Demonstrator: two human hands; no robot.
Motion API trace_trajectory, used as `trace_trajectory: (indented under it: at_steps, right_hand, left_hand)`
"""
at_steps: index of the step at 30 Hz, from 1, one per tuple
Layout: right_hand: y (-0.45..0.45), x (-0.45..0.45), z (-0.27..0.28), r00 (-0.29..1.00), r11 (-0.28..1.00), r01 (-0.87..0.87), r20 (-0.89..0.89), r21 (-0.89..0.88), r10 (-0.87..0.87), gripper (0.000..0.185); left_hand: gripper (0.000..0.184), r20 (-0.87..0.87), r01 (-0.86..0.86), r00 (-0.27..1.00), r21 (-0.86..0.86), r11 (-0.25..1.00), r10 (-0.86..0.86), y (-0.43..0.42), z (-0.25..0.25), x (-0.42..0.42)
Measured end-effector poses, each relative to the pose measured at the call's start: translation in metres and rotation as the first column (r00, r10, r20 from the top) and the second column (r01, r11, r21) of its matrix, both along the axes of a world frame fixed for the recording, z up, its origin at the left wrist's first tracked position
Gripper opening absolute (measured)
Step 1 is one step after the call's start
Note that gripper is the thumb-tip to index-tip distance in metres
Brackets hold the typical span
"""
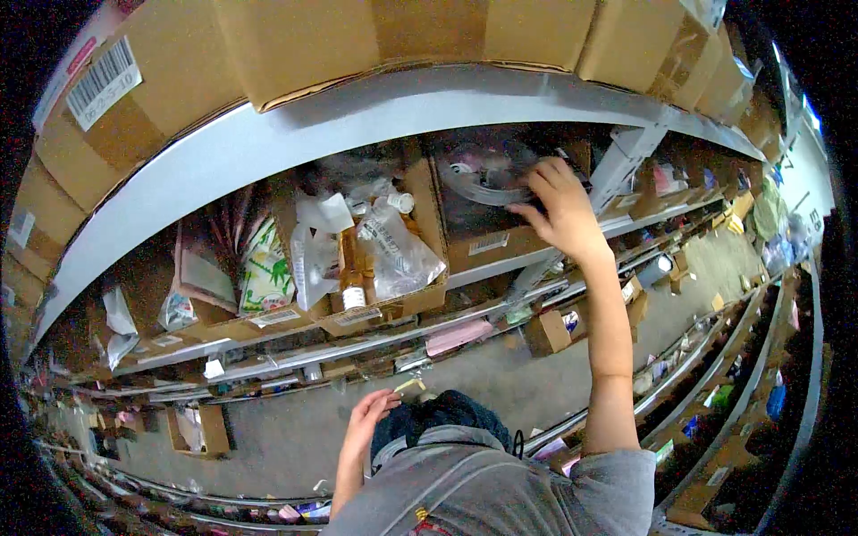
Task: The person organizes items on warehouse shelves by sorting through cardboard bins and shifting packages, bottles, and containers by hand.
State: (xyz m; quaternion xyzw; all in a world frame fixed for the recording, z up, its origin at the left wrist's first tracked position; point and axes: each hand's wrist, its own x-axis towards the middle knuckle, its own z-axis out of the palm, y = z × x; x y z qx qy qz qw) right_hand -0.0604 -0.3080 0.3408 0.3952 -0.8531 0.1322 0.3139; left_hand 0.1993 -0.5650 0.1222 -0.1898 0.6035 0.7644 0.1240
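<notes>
My right hand (559, 204) reaches into a cardboard box on the shelf, its fingers bent over the edge of a clear round plastic item (487, 189). Whether the fingers grip it or only touch it is hard to see. Down by the body, my left hand (374, 409) pinches a small pale yellow item (410, 386). Left of the right hand, an open box (429, 297) holds amber bottles (351, 259) and clear plastic bags (393, 250). Farther left, a green and white packet (265, 268) leans in another box.
A white shelf beam (357, 103) runs above the boxes, with large cartons (313, 40) on top. A metal upright (630, 161) stands right of my right hand. Lower shelves run below, and an open carton (207, 433) sits on the floor at left.
</notes>
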Motion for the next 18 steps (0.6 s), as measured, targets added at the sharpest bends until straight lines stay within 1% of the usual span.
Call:
trace_trajectory:
  at_steps: [2,5,7,12,14,18]
  right_hand:
    - [0.006,-0.004,-0.005,1.0,1.0,-0.001,0.012,0.016,0.001,0.025]
    - [0.011,-0.001,-0.005,1.0,1.0,0.006,-0.001,-0.005,-0.006,0.023]
    - [0.018,0.001,-0.003,1.0,1.0,0.006,0.001,-0.016,-0.006,0.024]
    - [0.031,0.009,-0.006,1.0,1.0,-0.019,-0.01,-0.017,0.019,0.024]
    - [0.035,0.014,-0.004,0.994,0.997,-0.048,0.091,-0.067,0.054,0.029]
    - [0.034,0.024,-0.003,0.997,0.997,-0.034,0.062,-0.069,0.038,0.036]
  left_hand:
    - [0.033,0.007,-0.01,1.0,0.0,1.0,0.01,0.002,0.0,0.0]
    - [0.033,0.02,0.009,1.0,-0.018,1.0,-0.009,0.005,0.001,-0.001]
    - [0.033,-0.001,0.021,1.0,0.031,0.999,-0.021,0.007,-0.003,-0.001]
    - [0.034,-0.001,0.029,1.0,0.023,0.999,-0.029,0.012,-0.008,-0.002]
    - [0.034,-0.006,0.029,1.0,0.029,0.999,-0.028,0.014,-0.012,-0.003]
    - [0.034,-0.006,0.059,0.998,0.006,0.998,-0.059,0.017,-0.017,-0.007]
